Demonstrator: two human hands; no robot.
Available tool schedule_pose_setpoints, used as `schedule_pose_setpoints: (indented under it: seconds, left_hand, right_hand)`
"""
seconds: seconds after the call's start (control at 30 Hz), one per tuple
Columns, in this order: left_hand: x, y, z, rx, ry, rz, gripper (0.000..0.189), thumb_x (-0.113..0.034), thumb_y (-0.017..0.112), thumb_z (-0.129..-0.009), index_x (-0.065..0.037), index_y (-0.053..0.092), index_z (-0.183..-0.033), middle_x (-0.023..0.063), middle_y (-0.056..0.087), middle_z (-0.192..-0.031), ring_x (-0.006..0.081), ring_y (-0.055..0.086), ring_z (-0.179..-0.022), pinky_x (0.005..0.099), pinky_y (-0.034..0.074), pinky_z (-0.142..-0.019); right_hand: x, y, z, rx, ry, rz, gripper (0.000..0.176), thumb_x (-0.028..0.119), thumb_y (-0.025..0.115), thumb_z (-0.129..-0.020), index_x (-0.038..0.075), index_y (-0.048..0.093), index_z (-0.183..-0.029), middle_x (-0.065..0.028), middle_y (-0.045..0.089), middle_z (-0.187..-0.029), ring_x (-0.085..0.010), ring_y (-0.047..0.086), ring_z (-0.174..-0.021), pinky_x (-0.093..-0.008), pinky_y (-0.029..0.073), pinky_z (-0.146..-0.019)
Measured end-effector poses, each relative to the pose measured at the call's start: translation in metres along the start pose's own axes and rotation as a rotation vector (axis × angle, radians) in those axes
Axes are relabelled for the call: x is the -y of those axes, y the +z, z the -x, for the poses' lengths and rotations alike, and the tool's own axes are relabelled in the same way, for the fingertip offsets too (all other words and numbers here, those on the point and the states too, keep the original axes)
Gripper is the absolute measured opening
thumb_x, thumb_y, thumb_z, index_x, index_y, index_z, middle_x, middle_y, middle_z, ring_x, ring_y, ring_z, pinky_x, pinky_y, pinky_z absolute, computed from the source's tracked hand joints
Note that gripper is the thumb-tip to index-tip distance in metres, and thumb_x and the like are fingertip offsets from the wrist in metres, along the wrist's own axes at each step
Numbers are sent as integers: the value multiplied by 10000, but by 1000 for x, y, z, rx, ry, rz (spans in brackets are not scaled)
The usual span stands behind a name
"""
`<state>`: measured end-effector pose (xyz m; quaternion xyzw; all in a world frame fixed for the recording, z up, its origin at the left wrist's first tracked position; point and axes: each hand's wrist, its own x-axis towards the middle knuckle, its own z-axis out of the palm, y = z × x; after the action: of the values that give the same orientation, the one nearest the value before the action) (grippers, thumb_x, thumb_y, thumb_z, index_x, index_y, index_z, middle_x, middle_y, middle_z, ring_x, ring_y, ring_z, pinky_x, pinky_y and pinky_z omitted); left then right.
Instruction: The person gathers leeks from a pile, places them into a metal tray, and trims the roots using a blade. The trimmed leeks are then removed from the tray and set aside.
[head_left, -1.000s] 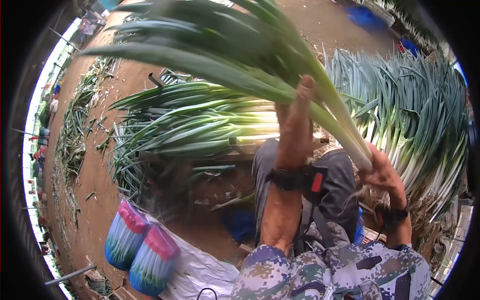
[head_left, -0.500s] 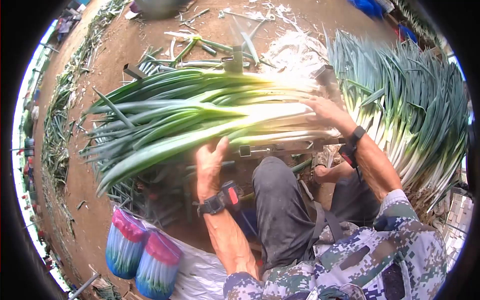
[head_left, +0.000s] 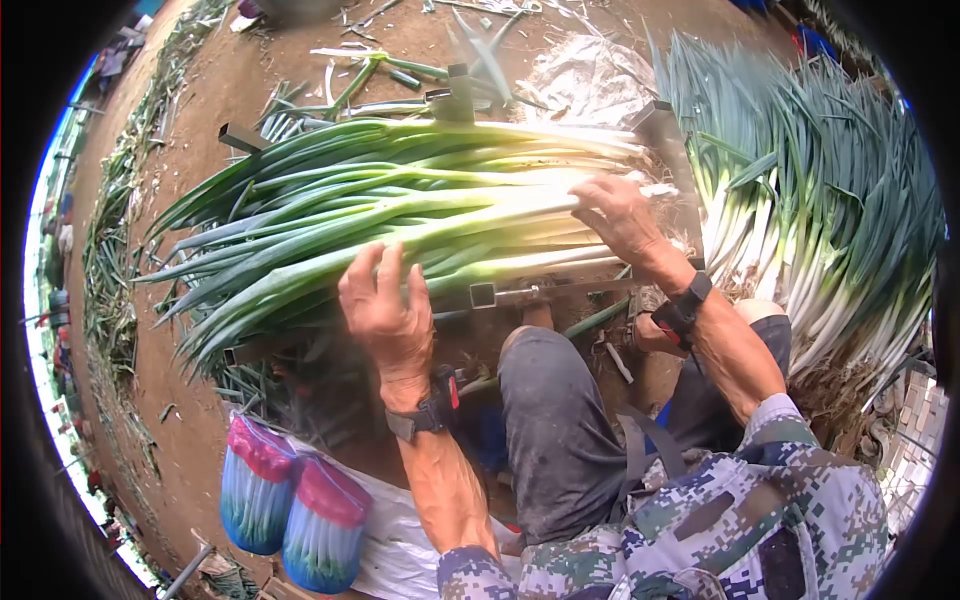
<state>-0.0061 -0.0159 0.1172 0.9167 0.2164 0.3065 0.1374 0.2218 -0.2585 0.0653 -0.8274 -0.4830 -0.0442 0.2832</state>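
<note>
A thick layer of green onions (head_left: 430, 190) lies across a metal frame (head_left: 484, 295), leaves to the left and white root ends to the right. My right hand (head_left: 615, 212) is closed round the white stem of one onion near its roots. At the near edge of the bunch, my left hand (head_left: 388, 305) has its fingers spread, the fingertips over the green leaves. Nothing is gripped in it. Both wrists wear dark bands.
A large pile of onions (head_left: 800, 200) stands at the right. Two bagged bundles (head_left: 325, 525) lie at the lower left on white sheeting (head_left: 400, 545). A crumpled white sack (head_left: 585, 75) and loose leaves (head_left: 355, 85) lie on the ground beyond the frame.
My left hand has moved left and up, its fingers now over the leaves. My right hand has shifted slightly left, and the onion under it has moved down and left.
</note>
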Motion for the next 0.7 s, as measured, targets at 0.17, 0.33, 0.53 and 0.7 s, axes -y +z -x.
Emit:
schedule_pose_setpoints:
  seconds: [0.17,0.33,0.53,0.7]
  left_hand:
    - [4,4,-16,180,127,-210,622,-147,854,-692,-145,649,-1279,77,565,-1379,311,458,-1338,505,318,-1147]
    - [19,29,-3,228,179,-189,561,-107,830,-641,-151,677,-1179,57,628,-1216,288,558,-1211,533,280,-1182]
    - [8,44,23,300,182,-65,521,-56,773,-610,-153,704,-1117,67,628,-1157,302,570,-1153,526,332,-1152]
    - [17,64,44,227,201,-66,544,-51,712,-609,-145,710,-1145,99,605,-1223,331,533,-1200,492,364,-1094]
  right_hand:
    - [14,-31,7,65,24,-47,286,283,759,-864,105,709,-1082,-102,712,-876,-315,676,-832,-415,522,-769]
    - [-1,-23,29,199,52,-40,268,337,736,-888,106,729,-1024,-95,713,-866,-321,680,-798,-413,533,-726]
    - [-14,-16,64,310,114,57,277,348,713,-889,136,705,-1066,-79,642,-971,-303,622,-960,-417,516,-811]
    - [-15,13,89,121,158,90,267,357,730,-874,159,705,-1050,-49,634,-960,-263,599,-955,-414,495,-827]
